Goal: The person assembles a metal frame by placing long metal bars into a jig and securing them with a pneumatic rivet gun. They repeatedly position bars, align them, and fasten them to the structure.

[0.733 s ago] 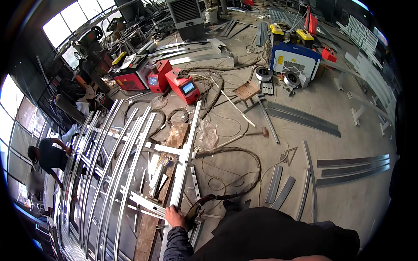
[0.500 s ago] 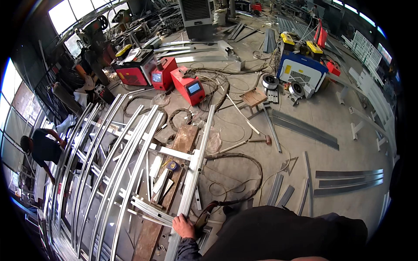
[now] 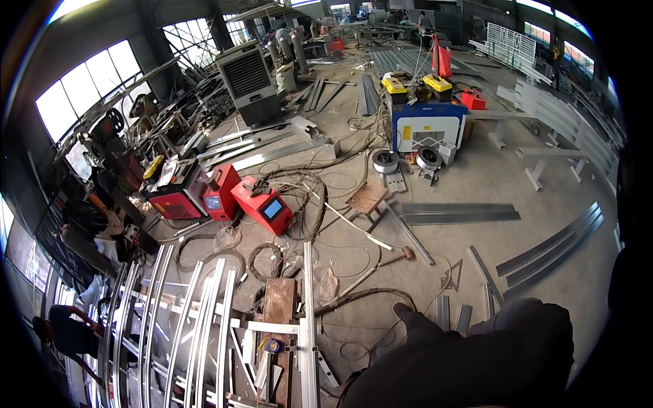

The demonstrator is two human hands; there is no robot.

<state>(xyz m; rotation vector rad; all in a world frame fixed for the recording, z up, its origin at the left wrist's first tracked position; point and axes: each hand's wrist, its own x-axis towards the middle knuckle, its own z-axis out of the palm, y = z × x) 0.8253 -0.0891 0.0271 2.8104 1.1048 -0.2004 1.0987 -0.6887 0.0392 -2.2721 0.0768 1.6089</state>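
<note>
Neither of my hands shows in the head view. Closest to my dark-clothed legs (image 3: 476,357) is a long pale metal tube (image 3: 308,326), running up from the lower edge. A short metal crosspiece (image 3: 269,327) meets it on its left side. Under that crosspiece lies a brown wooden board (image 3: 279,299). A blue and yellow tape measure (image 3: 273,345) rests by the board, with pale offcuts (image 3: 262,374) around it. More long metal tubes (image 3: 211,319) stretch side by side to the left.
At the far left, another person (image 3: 71,333) bends over the tubes. Red machines (image 3: 262,207) with screens and trailing cables stand ahead. A mallet (image 3: 408,253), a small wooden stool (image 3: 367,197) and grey metal strips (image 3: 554,248) are on the floor. A blue-white machine (image 3: 428,129) stands farther off.
The view has swung upward, so more of the far workshop shows and the tubes sit lower. My left hand, earlier resting on the long tube, has left the picture.
</note>
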